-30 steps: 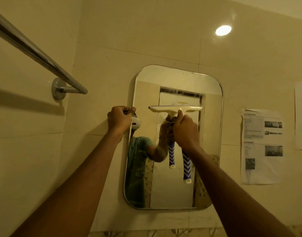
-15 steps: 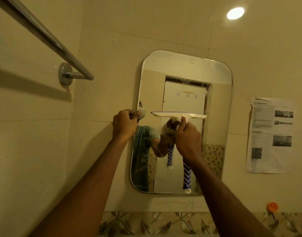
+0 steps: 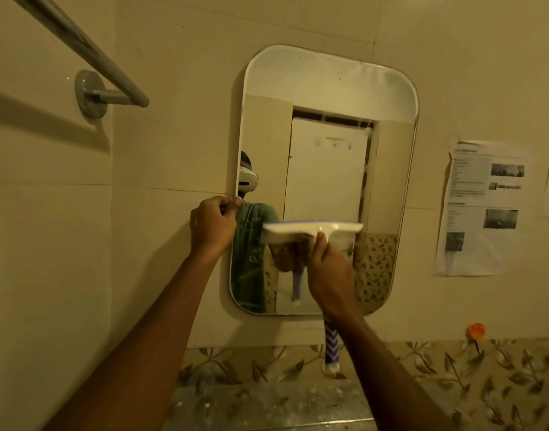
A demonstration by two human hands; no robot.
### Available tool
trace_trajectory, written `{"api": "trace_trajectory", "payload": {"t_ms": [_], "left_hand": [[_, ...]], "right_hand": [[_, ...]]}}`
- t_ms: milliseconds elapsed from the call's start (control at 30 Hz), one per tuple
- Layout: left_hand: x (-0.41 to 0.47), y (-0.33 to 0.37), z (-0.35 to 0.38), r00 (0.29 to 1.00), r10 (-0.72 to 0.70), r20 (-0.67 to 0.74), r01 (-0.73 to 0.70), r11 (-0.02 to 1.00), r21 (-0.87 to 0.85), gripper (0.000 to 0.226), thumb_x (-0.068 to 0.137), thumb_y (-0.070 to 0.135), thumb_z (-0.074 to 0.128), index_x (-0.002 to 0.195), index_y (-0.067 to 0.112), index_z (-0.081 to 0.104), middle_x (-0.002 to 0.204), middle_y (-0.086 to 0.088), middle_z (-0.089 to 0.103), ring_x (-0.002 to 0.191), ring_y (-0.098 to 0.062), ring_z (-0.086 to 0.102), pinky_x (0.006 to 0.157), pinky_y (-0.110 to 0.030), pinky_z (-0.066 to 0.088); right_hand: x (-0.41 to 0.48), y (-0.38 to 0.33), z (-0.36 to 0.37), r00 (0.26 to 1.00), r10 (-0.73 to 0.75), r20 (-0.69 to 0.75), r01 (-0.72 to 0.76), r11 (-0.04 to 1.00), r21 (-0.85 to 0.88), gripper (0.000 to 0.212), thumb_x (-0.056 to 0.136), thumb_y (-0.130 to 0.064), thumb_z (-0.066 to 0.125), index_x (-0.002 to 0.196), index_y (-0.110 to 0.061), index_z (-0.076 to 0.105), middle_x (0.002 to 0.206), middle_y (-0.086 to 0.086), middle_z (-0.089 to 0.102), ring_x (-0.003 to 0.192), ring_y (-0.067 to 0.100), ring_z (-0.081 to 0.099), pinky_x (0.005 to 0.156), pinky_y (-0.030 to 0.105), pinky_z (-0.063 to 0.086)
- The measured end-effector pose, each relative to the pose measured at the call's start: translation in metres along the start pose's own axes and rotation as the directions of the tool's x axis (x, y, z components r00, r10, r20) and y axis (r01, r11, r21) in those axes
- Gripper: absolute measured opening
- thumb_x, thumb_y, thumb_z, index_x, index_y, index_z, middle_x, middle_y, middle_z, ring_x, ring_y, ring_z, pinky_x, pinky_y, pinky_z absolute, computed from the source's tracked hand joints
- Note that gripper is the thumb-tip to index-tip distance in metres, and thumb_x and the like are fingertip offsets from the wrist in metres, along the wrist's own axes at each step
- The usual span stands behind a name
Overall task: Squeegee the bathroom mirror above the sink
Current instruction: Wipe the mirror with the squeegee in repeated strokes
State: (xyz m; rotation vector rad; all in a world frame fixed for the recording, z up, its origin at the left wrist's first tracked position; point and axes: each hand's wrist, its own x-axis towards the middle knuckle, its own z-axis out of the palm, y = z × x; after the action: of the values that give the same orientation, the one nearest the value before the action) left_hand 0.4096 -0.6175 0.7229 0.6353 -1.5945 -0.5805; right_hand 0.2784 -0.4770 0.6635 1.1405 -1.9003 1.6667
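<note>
A rounded rectangular mirror (image 3: 329, 98) hangs on the beige tiled wall. My right hand (image 3: 330, 272) is closed on the squeegee (image 3: 312, 229), whose white blade lies level across the lower half of the glass. Its blue-and-white zigzag handle (image 3: 331, 346) sticks out below my wrist. My left hand (image 3: 212, 223) pinches the mirror's left edge at mid height. The glass reflects a person with a headset, a green top and a white door.
A chrome towel bar (image 3: 89, 54) runs along the left wall at upper left. A printed paper sheet (image 3: 481, 209) is stuck on the wall right of the mirror. An orange hook (image 3: 475, 331) sits above the leaf-patterned tile border (image 3: 453, 365).
The squeegee blade has slid down the glass from the upper-middle to the lower half. My left hand has moved down the mirror's left edge with it.
</note>
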Motion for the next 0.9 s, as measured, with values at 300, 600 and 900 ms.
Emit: {"api": "trace_trajectory", "payload": {"t_ms": [300, 600, 900], "left_hand": [[-0.017, -0.021, 0.003, 1.000, -0.006, 0.006, 0.005, 0.999, 0.037, 0.036, 0.096, 0.038, 0.054, 0.097, 0.007, 0.071, 0.089, -0.007, 0.072, 0.082, -0.020, 0.065, 0.069, -0.028, 0.044], [-0.032, -0.028, 0.001, 0.998, -0.048, 0.043, 0.047, 0.999, 0.025, 0.032, 0.096, 0.037, 0.054, 0.096, 0.008, 0.068, 0.081, -0.003, 0.065, 0.073, -0.016, 0.060, 0.057, -0.022, 0.041], [-0.048, -0.047, 0.003, 0.996, -0.065, 0.064, 0.062, 0.997, 0.055, 0.036, 0.097, 0.039, 0.052, 0.091, 0.007, 0.069, 0.073, -0.004, 0.063, 0.071, -0.020, 0.061, 0.056, -0.025, 0.038]], "right_hand": [[-0.011, 0.015, 0.016, 0.999, 0.033, -0.012, -0.033, 0.999, -0.035, 0.047, 0.103, -0.045, 0.026, 0.088, -0.016, 0.060, 0.068, -0.007, 0.058, 0.057, 0.002, 0.056, 0.044, 0.010, 0.035], [-0.052, 0.028, 0.009, 0.992, 0.106, 0.064, -0.099, 0.991, -0.095, 0.044, 0.105, -0.042, 0.026, 0.084, -0.020, 0.057, 0.065, -0.009, 0.055, 0.055, 0.002, 0.052, 0.040, 0.011, 0.033], [-0.058, 0.035, 0.018, 0.989, 0.139, 0.052, -0.134, 0.987, -0.089, 0.043, 0.105, -0.041, 0.026, 0.081, -0.023, 0.056, 0.064, -0.008, 0.055, 0.055, 0.003, 0.053, 0.045, 0.013, 0.031]]}}
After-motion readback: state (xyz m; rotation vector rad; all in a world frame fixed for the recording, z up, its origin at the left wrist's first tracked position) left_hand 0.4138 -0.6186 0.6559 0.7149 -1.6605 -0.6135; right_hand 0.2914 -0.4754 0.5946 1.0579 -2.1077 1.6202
